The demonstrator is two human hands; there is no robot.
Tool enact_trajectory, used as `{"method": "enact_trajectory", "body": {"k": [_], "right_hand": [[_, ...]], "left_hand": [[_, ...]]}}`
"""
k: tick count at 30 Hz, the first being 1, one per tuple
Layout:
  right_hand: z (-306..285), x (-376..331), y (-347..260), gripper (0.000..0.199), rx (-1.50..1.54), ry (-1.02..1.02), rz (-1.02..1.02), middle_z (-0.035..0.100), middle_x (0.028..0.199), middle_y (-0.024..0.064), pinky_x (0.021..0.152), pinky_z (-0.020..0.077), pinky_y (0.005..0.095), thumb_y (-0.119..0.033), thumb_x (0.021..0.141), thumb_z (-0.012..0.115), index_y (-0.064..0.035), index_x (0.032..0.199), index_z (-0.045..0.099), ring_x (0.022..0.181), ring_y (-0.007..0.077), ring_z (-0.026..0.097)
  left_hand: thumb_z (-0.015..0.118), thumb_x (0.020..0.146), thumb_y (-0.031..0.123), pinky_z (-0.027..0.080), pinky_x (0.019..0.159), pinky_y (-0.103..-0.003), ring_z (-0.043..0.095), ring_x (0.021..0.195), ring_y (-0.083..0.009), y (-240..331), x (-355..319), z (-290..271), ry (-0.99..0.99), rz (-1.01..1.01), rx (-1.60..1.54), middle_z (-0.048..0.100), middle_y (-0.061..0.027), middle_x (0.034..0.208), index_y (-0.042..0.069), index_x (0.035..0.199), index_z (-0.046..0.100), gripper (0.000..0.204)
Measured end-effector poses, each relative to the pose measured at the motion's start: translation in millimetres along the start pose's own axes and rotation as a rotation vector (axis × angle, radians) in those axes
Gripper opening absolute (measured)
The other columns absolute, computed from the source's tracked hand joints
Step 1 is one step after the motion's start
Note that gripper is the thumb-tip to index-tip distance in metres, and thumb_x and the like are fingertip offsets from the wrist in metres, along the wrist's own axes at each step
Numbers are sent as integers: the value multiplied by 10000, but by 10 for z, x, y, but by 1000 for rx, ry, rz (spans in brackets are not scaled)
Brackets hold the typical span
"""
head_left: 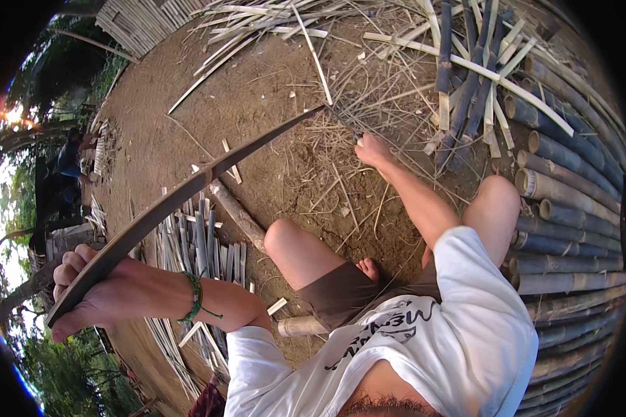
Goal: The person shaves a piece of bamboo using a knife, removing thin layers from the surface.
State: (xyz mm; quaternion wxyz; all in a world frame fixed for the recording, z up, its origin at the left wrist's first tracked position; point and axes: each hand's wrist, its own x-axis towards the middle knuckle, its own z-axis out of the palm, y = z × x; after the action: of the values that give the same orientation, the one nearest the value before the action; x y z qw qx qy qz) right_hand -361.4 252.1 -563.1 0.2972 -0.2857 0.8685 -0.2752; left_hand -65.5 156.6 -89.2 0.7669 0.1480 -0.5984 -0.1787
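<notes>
My left hand (111, 288) is raised at the left, its fingers curled round one end of a long, dark bamboo strip (212, 170). The strip slants up and to the right across the view, narrowing toward its far end. Low in front of my right knee, my right hand (373, 151) is closed on the handle of a knife (346, 124). Its thin dark blade points up-left and meets, or lies very close to, the strip's far tip; whether they touch I cannot tell. Most of the handle is hidden in my fist.
A round wooden pole (236, 212) lies by my left knee, beside a bundle of split bamboo (209, 240). Thin shavings (396, 90) litter the dirt ahead. Pale and dark strips (473, 76) pile up at the far right, above stacked bamboo poles (570, 264). Another person (69, 156) is at the far left.
</notes>
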Motion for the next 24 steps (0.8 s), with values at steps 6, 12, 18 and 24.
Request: {"method": "enact_trajectory", "body": {"k": [6, 12, 18, 24], "right_hand": [[-128, -1080, -930, 336, 373, -13, -301, 639, 749, 156, 624, 490, 435, -313, 879, 686, 0, 953, 587, 705, 315, 656], [-1197, -2265, -1685, 307, 535, -69, -606, 527, 513, 57, 449, 418, 364, -283, 876, 702, -4, 887, 573, 451, 228, 572], [-1455, -2915, -1989, 337, 508, 62, -896, 517, 516, 113, 467, 398, 371, -283, 868, 720, 23, 877, 578, 453, 281, 558], [-1440, -3088, -1840, 451, 433, -11, -844, 542, 517, 138, 467, 439, 403, -405, 930, 646, 36, 882, 566, 495, 332, 607]], "left_hand": [[538, 719, 803, 162, 409, -239, 189, 510, -81, -114, 415, -201, -205, -221, -669, 270, 56, 564, 155, 633, 341, 683], [378, 774, 863, 197, 420, -253, 238, 513, -97, 98, 117, 168, -197, -17, -548, 311, 30, 585, 129, 742, 494, 744], [333, 832, 863, 276, 468, -260, 334, 541, -132, 292, -141, 84, -255, 63, -566, 395, -30, 670, 90, 1067, 598, 850], [414, 791, 876, 305, 499, -267, 378, 587, -119, 551, -533, -95, -186, -217, -952, 387, -19, 673, 78, 1031, 578, 849]]}}
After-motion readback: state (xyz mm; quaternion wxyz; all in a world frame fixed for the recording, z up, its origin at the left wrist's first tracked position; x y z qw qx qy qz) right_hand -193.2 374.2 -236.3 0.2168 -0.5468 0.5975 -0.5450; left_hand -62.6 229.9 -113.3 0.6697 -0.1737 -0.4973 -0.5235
